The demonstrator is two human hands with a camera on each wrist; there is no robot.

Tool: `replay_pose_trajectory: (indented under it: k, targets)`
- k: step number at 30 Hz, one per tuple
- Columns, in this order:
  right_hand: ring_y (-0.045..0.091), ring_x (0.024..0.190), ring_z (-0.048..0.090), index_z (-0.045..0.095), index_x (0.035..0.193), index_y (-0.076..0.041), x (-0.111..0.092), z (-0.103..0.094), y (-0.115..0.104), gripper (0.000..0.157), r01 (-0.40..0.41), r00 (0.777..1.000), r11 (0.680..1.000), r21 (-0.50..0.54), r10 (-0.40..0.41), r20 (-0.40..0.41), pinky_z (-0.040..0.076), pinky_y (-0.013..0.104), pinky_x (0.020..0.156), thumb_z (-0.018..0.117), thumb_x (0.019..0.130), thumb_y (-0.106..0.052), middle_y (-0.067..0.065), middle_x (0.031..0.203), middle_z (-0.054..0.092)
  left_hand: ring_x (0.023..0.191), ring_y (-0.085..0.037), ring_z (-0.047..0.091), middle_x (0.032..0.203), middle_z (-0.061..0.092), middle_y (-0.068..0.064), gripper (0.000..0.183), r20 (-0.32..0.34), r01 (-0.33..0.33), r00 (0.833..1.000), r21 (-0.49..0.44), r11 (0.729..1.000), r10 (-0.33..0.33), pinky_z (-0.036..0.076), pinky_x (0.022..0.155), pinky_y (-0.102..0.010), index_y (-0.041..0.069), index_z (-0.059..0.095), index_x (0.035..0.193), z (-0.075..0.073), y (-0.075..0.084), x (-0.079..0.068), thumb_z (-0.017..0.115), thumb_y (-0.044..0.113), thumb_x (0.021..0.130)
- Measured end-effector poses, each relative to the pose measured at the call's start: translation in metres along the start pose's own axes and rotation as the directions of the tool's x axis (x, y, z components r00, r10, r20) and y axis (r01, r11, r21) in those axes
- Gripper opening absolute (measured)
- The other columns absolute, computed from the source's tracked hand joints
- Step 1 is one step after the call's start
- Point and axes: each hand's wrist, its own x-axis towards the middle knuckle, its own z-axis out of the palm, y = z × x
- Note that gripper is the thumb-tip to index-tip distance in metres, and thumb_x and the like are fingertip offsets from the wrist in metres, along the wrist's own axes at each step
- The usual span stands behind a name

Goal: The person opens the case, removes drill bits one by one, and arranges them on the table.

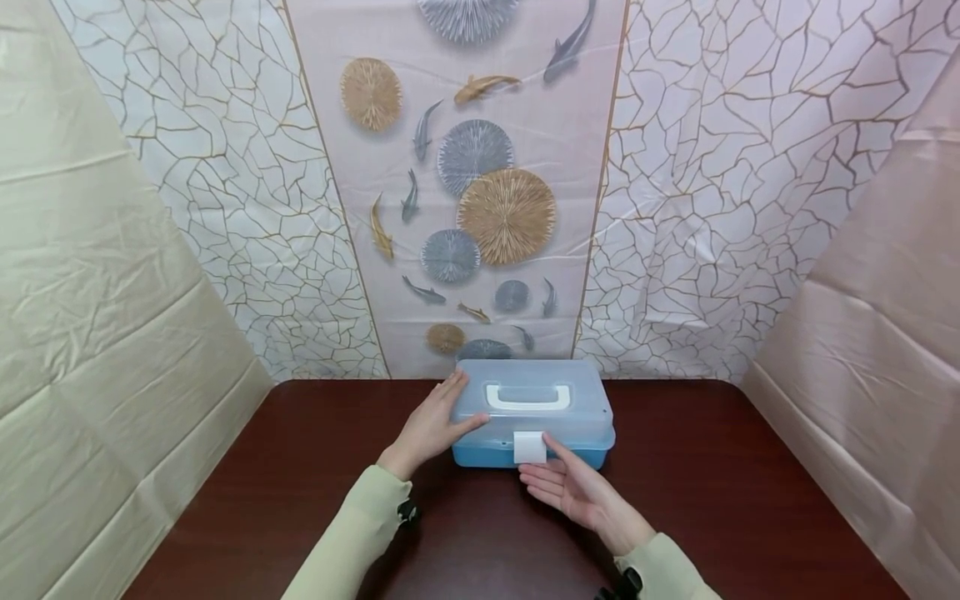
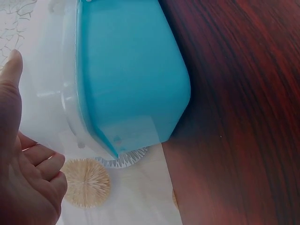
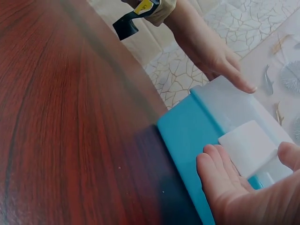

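Your left hand (image 1: 433,422) lay spread at the lid (image 1: 536,372) and your right hand (image 1: 581,496), fingers straight, at the latch (image 1: 530,447), as the blue box (image 1: 480,457) stood near the far edge of the desk (image 1: 315,467), where an overly firm push risked sliding it backward.

The place appears to be a small, cloth-walled booth built around a table; what kind of building holds it cannot be told. A dark reddish wood-grain tabletop (image 1: 285,492) with rounded far corners fills the floor of the space. Behind its far edge hangs a printed backdrop (image 1: 532,333), decorated with fish (image 1: 487,87), round medallions (image 1: 507,217) and crackle-patterned panels (image 1: 697,192). Along the left and right edges slope plain beige drapes (image 1: 112,317), whose creases and wrinkles show them to be loose fabric.
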Motion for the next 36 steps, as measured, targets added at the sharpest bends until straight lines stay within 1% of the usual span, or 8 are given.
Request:
replay_pose_trajectory:
  k: [6,11,17,20,25,31,36]
  targets:
    - [0.028,0.115,0.066,0.029,0.147,0.018,-0.002,0.001,-0.005,0.088,0.013,1.000,1.000,0.014,-0.013,0.022,0.048,0.041,0.105,0.055,0.101,-0.053,0.022,0.124,0.066,0.150,-0.030,0.026,0.164,0.025,-0.012,0.094,-0.005,-0.008,1.000,0.000,1.000,0.008,0.023,0.122,-0.042,0.004,0.034,0.157,0.000,0.000,0.001,0.060,0.067,0.092]
    - [0.025,0.110,0.068,0.030,0.147,0.017,-0.001,0.000,-0.005,0.085,0.015,1.000,0.999,0.032,-0.016,0.025,0.049,0.040,0.104,0.051,0.103,-0.052,0.019,0.120,0.068,0.149,-0.033,0.028,0.164,0.026,-0.014,0.095,-0.011,-0.015,1.000,-0.006,1.000,0.015,0.024,0.121,-0.043,0.003,0.034,0.157,0.000,0.000,0.001,0.058,0.068,0.091]
    - [0.028,0.114,0.066,0.031,0.147,0.016,0.000,0.001,-0.004,0.083,0.022,1.000,0.999,0.031,-0.023,0.014,0.048,0.041,0.105,0.051,0.103,-0.051,0.019,0.118,0.069,0.150,-0.031,0.027,0.164,0.027,-0.013,0.095,-0.012,-0.007,1.000,-0.003,1.000,0.007,0.024,0.121,-0.044,0.004,0.035,0.157,0.000,0.000,0.001,0.058,0.069,0.091]
    - [0.033,0.123,0.061,0.033,0.146,0.015,0.000,0.000,-0.003,0.082,0.020,1.000,0.999,0.036,-0.020,0.003,0.048,0.041,0.105,0.053,0.103,-0.051,0.018,0.118,0.069,0.150,-0.030,0.026,0.164,0.026,-0.013,0.095,-0.010,-0.004,1.000,-0.004,1.000,0.004,0.024,0.121,-0.044,0.005,0.034,0.157,0.001,0.000,0.001,0.057,0.070,0.091]
    - [0.034,0.132,0.053,0.034,0.146,0.015,-0.001,-0.001,-0.005,0.082,0.008,1.000,0.999,0.049,-0.008,0.018,0.048,0.041,0.106,0.057,0.101,-0.049,0.021,0.124,0.067,0.150,-0.029,0.026,0.164,0.026,-0.013,0.095,-0.008,-0.002,1.000,-0.007,1.000,0.002,0.024,0.121,-0.044,0.005,0.034,0.157,0.000,0.000,0.001,0.057,0.070,0.091]
    - [0.030,0.122,0.061,0.032,0.148,0.015,-0.001,-0.006,-0.009,0.080,-0.012,0.998,0.999,0.047,0.009,0.058,0.046,0.042,0.107,0.056,0.102,-0.046,0.026,0.135,0.059,0.150,-0.029,0.025,0.165,0.025,-0.011,0.096,0.000,0.004,1.000,-0.021,1.000,-0.004,0.024,0.121,-0.045,0.006,0.034,0.157,0.000,0.001,0.000,0.057,0.070,0.091]
    - [0.031,0.124,0.060,0.029,0.149,0.015,-0.002,-0.009,-0.012,0.076,-0.027,0.995,0.998,0.050,0.022,0.097,0.045,0.042,0.108,0.051,0.104,-0.041,0.029,0.139,0.055,0.150,-0.028,0.025,0.165,0.024,-0.010,0.096,0.004,0.011,1.000,-0.021,1.000,-0.011,0.024,0.121,-0.045,0.007,0.034,0.158,-0.001,0.001,0.000,0.057,0.071,0.090]
